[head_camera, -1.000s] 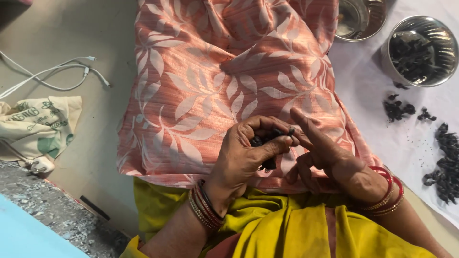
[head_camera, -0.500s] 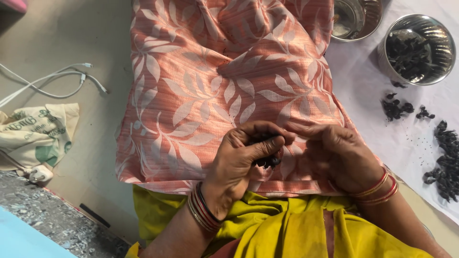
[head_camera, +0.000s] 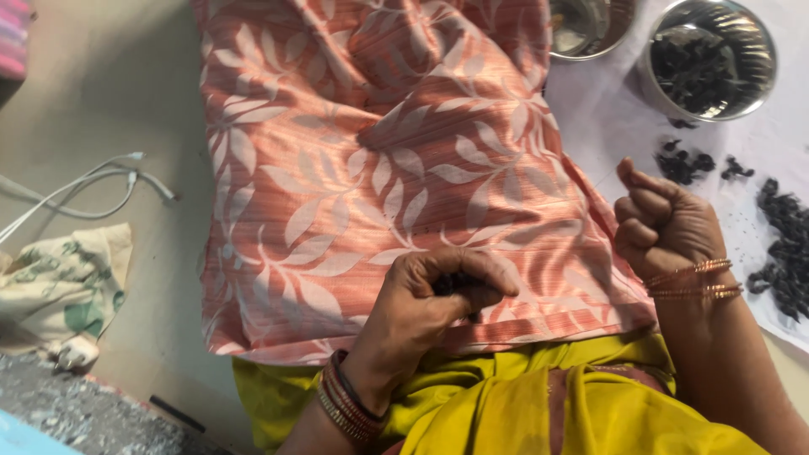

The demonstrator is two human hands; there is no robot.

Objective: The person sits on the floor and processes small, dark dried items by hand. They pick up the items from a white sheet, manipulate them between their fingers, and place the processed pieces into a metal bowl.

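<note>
So the biggest thing here is the pink leaf-print cloth (head_camera: 371, 168) spread over my lap; it works as a surface and catches whatever drops. To my right a white sheet (head_camera: 607, 109) lies on the floor, probably so the dark bits stay off the floor. Two steel bowls sit at its far edge: one full of dark dried pieces (head_camera: 706, 57), the other (head_camera: 590, 25) only partly in view, can't tell what's in it. Loose dark pieces (head_camera: 788, 248) are scattered along the sheet near my right wrist, easy to reach.

My left hand (head_camera: 430, 307) rests on the cloth, fingers curled tight around a small dark piece (head_camera: 455, 282), thumb and fingertips pinching it so it can't slip. My right hand (head_camera: 661, 223) is lifted above the sheet's edge, fingers closed in a loose fist; can't tell if anything's inside it. Off to my left, white cables (head_camera: 93, 181) and a crumpled printed bag (head_camera: 63, 282) lie on the floor.
</note>
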